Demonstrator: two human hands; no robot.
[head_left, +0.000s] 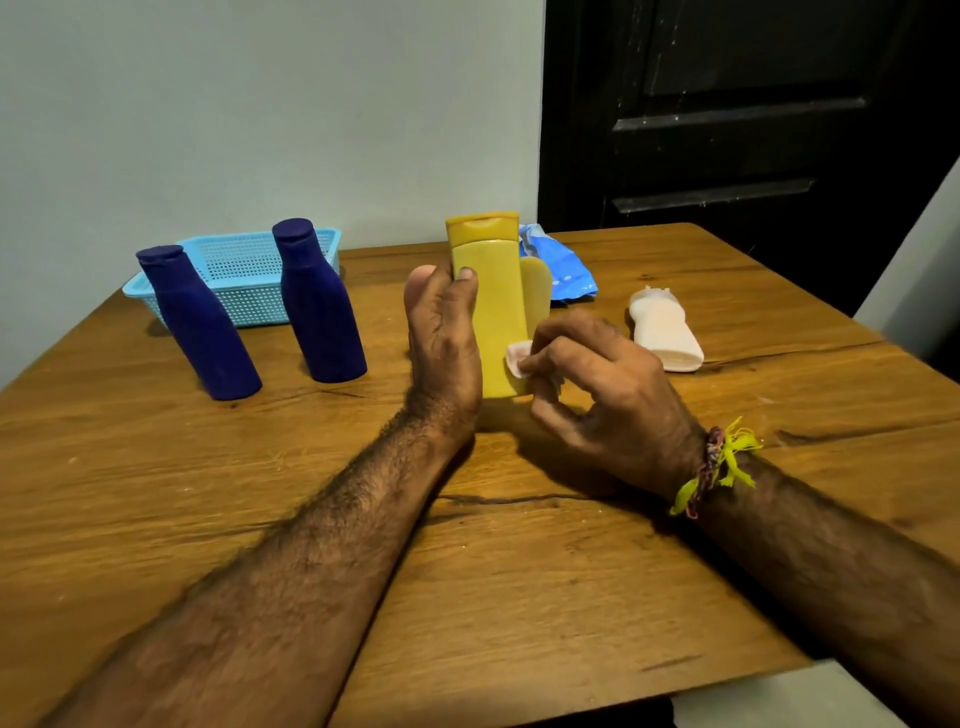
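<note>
Gripping the upright yellow bottle (493, 312) with the left hand (441, 338), thumb high on its front. Pinching a small white wipe (517, 358) in the right hand (597, 384), against the bottle's lower edge. Beyond the right hand, a white bottle (665, 332); left of both, two dark blue bottles (200, 322) (319, 306).

A pale wall (260, 104) stood behind the wooden worktop (467, 571); a dark panelled door (727, 114) filled the right corner.
</note>
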